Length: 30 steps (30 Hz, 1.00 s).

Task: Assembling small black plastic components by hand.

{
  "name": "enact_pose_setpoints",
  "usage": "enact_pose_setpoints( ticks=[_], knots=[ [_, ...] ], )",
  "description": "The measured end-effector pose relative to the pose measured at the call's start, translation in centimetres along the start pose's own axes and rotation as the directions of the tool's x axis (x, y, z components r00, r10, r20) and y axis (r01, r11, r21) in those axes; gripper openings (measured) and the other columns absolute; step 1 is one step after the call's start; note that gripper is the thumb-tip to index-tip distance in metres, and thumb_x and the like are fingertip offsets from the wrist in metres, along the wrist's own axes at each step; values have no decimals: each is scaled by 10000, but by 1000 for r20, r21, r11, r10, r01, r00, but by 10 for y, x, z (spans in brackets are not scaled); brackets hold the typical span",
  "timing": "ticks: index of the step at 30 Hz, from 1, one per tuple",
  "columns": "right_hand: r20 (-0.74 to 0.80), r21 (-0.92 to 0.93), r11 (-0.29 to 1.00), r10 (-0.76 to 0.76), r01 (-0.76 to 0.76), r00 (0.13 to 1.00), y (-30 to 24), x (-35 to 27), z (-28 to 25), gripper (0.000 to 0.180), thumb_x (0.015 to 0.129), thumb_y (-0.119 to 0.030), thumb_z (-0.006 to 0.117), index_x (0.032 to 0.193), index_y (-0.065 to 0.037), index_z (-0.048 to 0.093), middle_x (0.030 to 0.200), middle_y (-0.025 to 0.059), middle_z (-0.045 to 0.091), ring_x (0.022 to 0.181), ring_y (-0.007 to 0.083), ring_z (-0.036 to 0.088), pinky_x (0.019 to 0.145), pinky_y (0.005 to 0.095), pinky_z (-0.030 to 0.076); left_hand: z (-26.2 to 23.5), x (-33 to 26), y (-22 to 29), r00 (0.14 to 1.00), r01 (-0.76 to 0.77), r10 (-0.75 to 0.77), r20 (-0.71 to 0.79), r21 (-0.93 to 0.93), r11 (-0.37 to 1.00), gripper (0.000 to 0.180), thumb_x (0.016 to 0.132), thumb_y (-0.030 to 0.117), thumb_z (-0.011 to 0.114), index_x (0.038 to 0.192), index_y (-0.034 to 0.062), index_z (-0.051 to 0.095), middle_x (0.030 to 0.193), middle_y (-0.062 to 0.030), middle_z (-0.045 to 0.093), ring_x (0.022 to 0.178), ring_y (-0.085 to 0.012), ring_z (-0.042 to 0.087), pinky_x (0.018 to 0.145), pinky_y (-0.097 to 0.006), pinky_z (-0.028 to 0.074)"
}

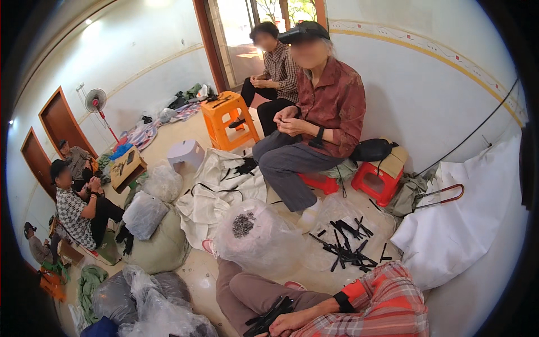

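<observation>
- Strips of black material (274, 314) lay bundled across the person's brown trousers (264, 287), close to the lower edge of the view.
- The right hand (289, 323) rested against that bundle, back of the hand upward; I could not tell whether its fingers were clamped on a strip or only lay over it.
- A red plaid sleeve (393, 297) covered that arm, with a black wristband (343, 302) just beyond the cuff.
- The left hand was outside the view, so I could not tell whether it was closed or spread.
- Beyond the right forearm, loose black pieces (349, 247) lay heaped at many angles on clear plastic (337, 210) on the floor.
- Left of that heap stood a rounded bundle (244, 250) wrapped in clear plastic, topped by small dark bits (243, 224).
- Opposite, a co-worker in a dark red shirt (337, 95) sat with both hands (289, 123) together above the lap.
- Behind that co-worker's knees, an orange stool (223, 115) bore a few dark strips (219, 100).
- White sheeting (466, 219) sloped against the right wall.
</observation>
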State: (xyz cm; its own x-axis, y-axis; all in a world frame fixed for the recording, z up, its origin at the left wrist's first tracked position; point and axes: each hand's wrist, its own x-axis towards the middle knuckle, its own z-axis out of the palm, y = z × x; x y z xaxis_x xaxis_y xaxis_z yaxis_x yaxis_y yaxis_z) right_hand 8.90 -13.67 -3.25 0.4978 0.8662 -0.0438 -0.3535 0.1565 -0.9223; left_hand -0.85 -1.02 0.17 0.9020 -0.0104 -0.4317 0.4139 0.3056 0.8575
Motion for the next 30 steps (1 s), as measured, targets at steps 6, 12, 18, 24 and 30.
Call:
enact_pose_setpoints(
  ticks=[6,12,18,24,30],
  knots=[
    [-12,-104,994,-38,37,999,-18,5,-18,244,882,-235,480,768,-32,554,638,-21,484,556,73,420,489,239,353,-11,-2,1,988,80,-110,107,253,964,271,837,145,588,1084,41,552,1032,-64,566,968,-156,513,852,-271,395],
    [-27,-184,982,-49,43,998,-45,0,-42,243,884,-241,482,771,-36,549,634,-33,470,554,65,408,485,237,347,-32,53,-8,984,-106,76,162,188,976,273,782,113,603,1036,23,558,976,-70,576,914,-152,531,804,-276,418],
    [-50,-242,969,-56,43,997,-68,-12,-54,243,885,-246,484,773,-39,544,630,-45,457,551,58,397,481,235,342,-52,116,-32,942,-294,268,203,111,949,278,716,75,621,977,0,565,909,-76,588,849,-148,551,746,-283,445],
    [23,-184,981,71,-66,997,-69,-17,-49,243,887,-252,486,775,-43,538,626,-58,443,549,50,385,477,232,336,-76,99,-91,930,-365,363,53,27,931,284,649,37,639,919,-22,572,842,-83,600,784,-143,572,688,-289,472],
    [-218,-199,950,198,-242,956,-74,-10,-14,143,874,-185,510,928,-53,528,750,-9,553,628,52,493,539,207,413,2,48,46,965,-256,259,-40,60,965,180,746,-8,579,926,-25,568,733,-69,611,634,-128,584,593,-242,473]
  ],
)
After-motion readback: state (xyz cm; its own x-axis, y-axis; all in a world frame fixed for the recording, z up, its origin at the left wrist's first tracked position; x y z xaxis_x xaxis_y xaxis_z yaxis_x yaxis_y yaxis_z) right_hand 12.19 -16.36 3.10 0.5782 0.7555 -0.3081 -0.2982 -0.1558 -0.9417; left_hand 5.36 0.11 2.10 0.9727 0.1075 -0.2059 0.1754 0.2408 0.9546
